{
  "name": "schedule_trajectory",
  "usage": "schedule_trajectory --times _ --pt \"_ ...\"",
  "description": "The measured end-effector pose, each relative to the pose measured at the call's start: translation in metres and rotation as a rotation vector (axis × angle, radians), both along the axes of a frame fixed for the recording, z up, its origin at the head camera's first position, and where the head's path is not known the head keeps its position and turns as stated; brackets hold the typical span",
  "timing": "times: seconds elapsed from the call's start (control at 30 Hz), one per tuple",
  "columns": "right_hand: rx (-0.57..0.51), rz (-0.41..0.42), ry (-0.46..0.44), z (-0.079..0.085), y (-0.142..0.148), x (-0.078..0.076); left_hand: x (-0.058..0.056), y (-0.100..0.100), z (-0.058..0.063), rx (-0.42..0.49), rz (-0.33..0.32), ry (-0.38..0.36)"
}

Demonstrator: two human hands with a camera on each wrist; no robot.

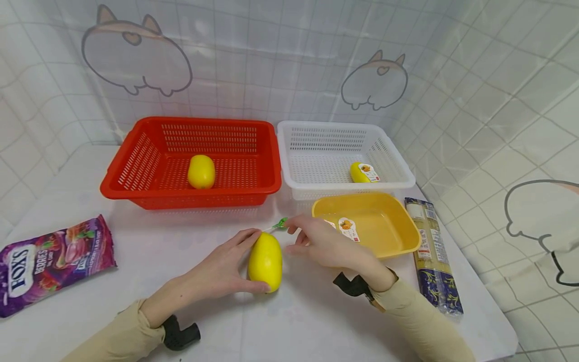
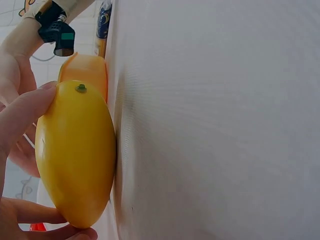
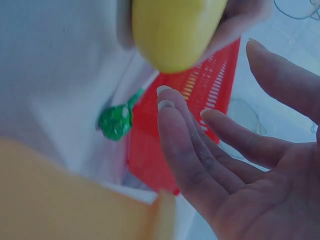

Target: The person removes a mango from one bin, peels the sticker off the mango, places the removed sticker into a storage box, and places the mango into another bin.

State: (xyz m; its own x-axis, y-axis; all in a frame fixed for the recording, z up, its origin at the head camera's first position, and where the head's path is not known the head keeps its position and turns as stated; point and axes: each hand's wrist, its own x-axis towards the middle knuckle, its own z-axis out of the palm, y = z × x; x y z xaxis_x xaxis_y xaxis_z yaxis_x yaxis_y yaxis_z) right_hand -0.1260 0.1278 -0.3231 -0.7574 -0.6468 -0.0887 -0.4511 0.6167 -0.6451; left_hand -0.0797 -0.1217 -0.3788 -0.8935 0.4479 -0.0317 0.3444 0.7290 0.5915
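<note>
My left hand (image 1: 228,264) grips a yellow mango (image 1: 265,261) on the white table, thumb at its near end and fingers at its far end. In the left wrist view a small green stem spot shows on the mango (image 2: 77,150). Just right of it hovers my right hand (image 1: 323,241), fingers loosely bent with nothing between them. Beyond those fingertips lies a lollipop (image 1: 281,223) in green wrapping, its pale stick pointing towards the mango. The right wrist view shows the green wrapped head (image 3: 116,122) apart from the right hand's fingers (image 3: 182,135).
At the back, a red basket (image 1: 194,201) holds a yellow fruit (image 1: 201,172); beside it a white basket (image 1: 348,190) holds a stickered yellow fruit (image 1: 359,172). A yellow basin (image 1: 389,226) stands right, by a long noodle pack (image 1: 434,256). A purple candy bag (image 1: 59,261) lies left.
</note>
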Motion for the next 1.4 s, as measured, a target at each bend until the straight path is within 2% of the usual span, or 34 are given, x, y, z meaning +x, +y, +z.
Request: schedule_trajectory --times 0.13,0.37,0.7,1.13,1.4 --pt "-0.015 0.032 -0.032 -0.007 -0.006 0.0 0.0 0.0 0.0 0.007 0.001 -0.004" --pt "0.019 0.055 -0.077 -0.017 -0.012 0.001 0.0 0.0 0.0 -0.005 0.016 -0.021" --pt "0.009 0.042 -0.207 -0.025 -0.017 0.002 -0.002 -0.003 -0.001 0.0 0.013 -0.018" --pt "0.054 0.038 -0.211 -0.032 -0.021 0.002 -0.006 -0.006 0.003 -0.041 -0.035 0.033" --pt "0.047 0.031 -0.219 -0.032 -0.022 0.003 -0.012 -0.022 0.008 -0.036 -0.07 0.061"
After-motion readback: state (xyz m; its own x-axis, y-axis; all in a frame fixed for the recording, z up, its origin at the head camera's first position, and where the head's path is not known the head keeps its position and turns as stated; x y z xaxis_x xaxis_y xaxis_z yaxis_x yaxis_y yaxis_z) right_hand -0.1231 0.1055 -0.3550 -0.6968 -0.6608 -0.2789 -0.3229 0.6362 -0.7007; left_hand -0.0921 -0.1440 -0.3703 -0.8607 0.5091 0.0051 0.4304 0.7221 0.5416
